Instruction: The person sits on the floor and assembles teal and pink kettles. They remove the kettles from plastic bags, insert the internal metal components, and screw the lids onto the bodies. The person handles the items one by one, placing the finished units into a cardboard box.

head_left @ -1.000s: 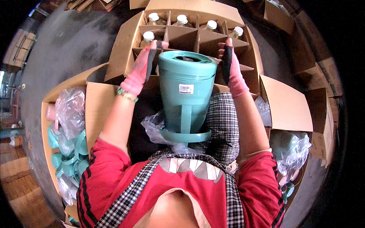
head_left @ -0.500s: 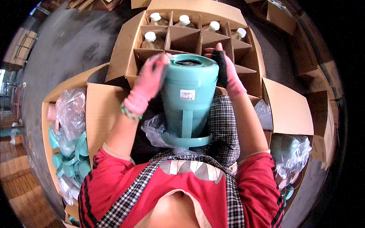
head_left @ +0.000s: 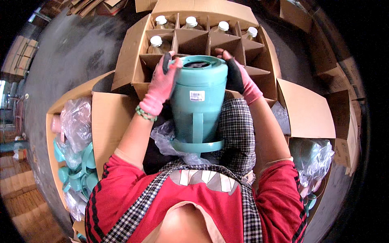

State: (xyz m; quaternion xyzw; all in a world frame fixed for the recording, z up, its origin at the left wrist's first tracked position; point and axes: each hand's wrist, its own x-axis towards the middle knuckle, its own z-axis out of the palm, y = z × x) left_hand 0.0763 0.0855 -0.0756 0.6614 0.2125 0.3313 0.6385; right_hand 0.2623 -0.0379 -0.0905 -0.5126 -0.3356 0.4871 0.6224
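A teal plastic vacuum jug [head_left: 198, 107] stands before me, a round opening in its upward end. Its strip handle runs down the side facing me to a wide ring at the low end. A small white label sticks to its wall. My left hand [head_left: 161, 83], in a pink glove with black finger parts, grips the upper left edge, its thumb blurred at the rim. On the opposite side my right hand [head_left: 240, 77], gloved alike, curls around the upper edge, its fingertips behind the rim. Crumpled clear plastic [head_left: 164, 135] lies against the jug's lower left.
Beyond the jug stands an open carton [head_left: 131, 52] with cardboard dividers, several cells holding white-capped bottles [head_left: 190, 22]. An open carton [head_left: 109, 121] at left holds teal parts [head_left: 81, 174] and plastic bags. Another carton [head_left: 310, 109] stands at right with bagged pieces [head_left: 314, 166].
My right hand's fingers have drawn in around the jug's upper edge. My left hand remains at its left side, fingers shifted at the rim. The whole view has shifted slightly.
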